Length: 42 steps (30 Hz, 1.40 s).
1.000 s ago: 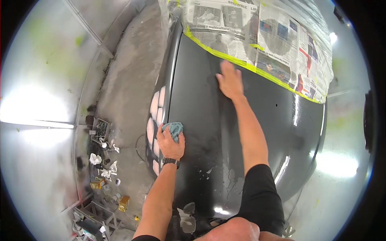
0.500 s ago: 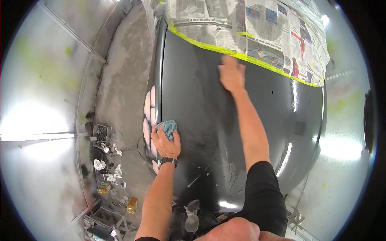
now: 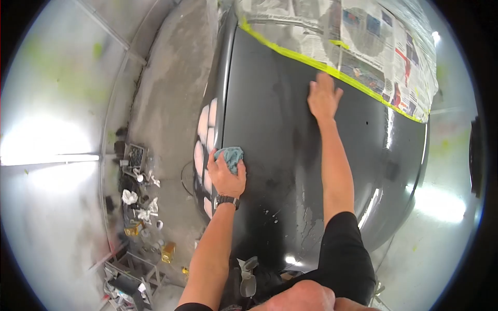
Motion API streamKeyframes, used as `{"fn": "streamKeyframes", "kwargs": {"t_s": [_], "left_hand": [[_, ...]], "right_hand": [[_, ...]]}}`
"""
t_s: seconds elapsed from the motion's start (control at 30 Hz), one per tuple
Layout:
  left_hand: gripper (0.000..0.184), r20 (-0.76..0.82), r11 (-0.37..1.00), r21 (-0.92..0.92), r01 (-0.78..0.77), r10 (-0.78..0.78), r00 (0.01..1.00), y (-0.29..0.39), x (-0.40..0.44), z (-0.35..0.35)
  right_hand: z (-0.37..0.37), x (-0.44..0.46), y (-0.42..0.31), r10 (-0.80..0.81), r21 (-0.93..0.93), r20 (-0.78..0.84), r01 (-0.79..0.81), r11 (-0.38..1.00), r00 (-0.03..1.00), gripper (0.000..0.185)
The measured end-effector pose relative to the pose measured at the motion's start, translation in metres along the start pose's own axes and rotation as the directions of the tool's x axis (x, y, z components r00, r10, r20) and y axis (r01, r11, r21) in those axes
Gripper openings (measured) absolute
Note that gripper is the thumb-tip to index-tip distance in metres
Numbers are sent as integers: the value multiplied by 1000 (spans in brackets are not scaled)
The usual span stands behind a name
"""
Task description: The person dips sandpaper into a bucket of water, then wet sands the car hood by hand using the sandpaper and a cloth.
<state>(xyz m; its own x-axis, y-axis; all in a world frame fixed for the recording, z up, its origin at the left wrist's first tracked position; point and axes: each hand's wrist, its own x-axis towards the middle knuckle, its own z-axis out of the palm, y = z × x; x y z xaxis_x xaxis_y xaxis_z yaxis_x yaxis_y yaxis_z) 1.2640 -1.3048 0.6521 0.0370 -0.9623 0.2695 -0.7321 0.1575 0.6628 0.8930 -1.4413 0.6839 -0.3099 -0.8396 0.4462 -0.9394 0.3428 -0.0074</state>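
Observation:
My left hand [image 3: 227, 179], with a dark watch on its wrist, is closed around a crumpled teal cloth [image 3: 230, 157]. It presses the cloth to the dark grey car hood [image 3: 264, 114] near the hood's left edge. Farther forward, my right hand [image 3: 324, 98] lies on the hood just short of the yellow masking tape [image 3: 290, 54], thumb apart from the fingers, slightly blurred. I see nothing in it. Wet-looking drops and streaks mark the hood nearer my body.
Taped newspaper [image 3: 363, 41] covers the area beyond the hood. Pale patches mark the fender [image 3: 204, 150] at left. Crumpled paper [image 3: 129, 197], a yellow tin [image 3: 168, 252] and a metal stand [image 3: 137, 274] are on the floor at left. Pale walls flank both sides.
The view has shifted, so the car appears farther right. My right hand has moved slightly along the tape edge and is less blurred. My left hand stays on the cloth.

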Motion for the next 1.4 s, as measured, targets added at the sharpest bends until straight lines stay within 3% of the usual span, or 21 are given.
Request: {"fn": "streamKeyframes", "kwargs": {"t_s": [0.07,0.13,0.2,0.27,0.37,0.43,0.47,0.5,0.6,0.67,0.73,0.9,0.97,1.03,1.13,1.17,1.27,1.37,1.4], "left_hand": [[60,-16,1000,4,-14,14,1000,1,3,4],[59,2,1000,8,6,-6,1000,4,5,2],[59,0,1000,-1,0,0,1000,5,5,2],[59,7,1000,14,13,-14,1000,4,1,3],[59,9,1000,6,-6,6,1000,7,7,4],[59,7,1000,4,-19,19,1000,2,4,3],[58,-7,999,9,-31,31,999,-1,5,2],[58,-19,999,11,-40,40,999,-1,6,1],[59,-4,999,13,-39,39,999,1,1,3],[59,-14,999,15,-37,38,999,-1,3,5],[58,-10,999,18,-27,27,1000,2,0,2],[58,-21,999,8,-38,38,999,2,4,6],[58,-23,999,17,-40,41,999,0,3,5],[58,-22,999,22,-46,46,999,0,2,6],[59,-25,999,31,-45,45,999,-2,0,4],[59,-29,999,28,-44,45,999,-1,2,6],[59,-33,999,7,-33,33,999,-1,2,7],[57,-23,999,1,-36,36,999,3,6,4],[57,-18,999,-9,-39,39,999,3,4,3]], "right_hand": [[33,-10,1,88,-182,-198,-125,975,976,47],[-21,27,-66,247,50,231,-265,963,941,49],[6,49,-114,-77,238,228,21,971,971,53],[35,46,-113,-92,331,59,68,941,994,59],[-3,10,-38,-236,135,82,224,965,968,60],[-31,-13,33,27,21,236,-33,999,971,63],[-23,-28,76,124,-37,162,-120,992,979,65],[-38,-32,84,303,-21,139,-304,953,943,65],[-57,-14,56,431,-98,362,-426,899,826,68],[-43,-33,20,19,-21,325,-13,1000,946,70],[-54,-76,0,-253,119,334,226,967,908,73],[-128,-142,30,-416,275,679,317,908,604,74],[-89,-104,48,-325,200,461,260,945,826,72],[-45,-48,54,-183,197,314,124,973,932,69],[-27,-47,27,-34,151,242,-3,989,970,65],[-33,-74,25,-134,131,152,114,985,979,62],[-77,-155,32,-240,279,321,151,948,916,58],[-51,-112,64,-264,125,252,239,963,931,55],[-43,-76,62,-172,226,210,123,966,962,51]]}}
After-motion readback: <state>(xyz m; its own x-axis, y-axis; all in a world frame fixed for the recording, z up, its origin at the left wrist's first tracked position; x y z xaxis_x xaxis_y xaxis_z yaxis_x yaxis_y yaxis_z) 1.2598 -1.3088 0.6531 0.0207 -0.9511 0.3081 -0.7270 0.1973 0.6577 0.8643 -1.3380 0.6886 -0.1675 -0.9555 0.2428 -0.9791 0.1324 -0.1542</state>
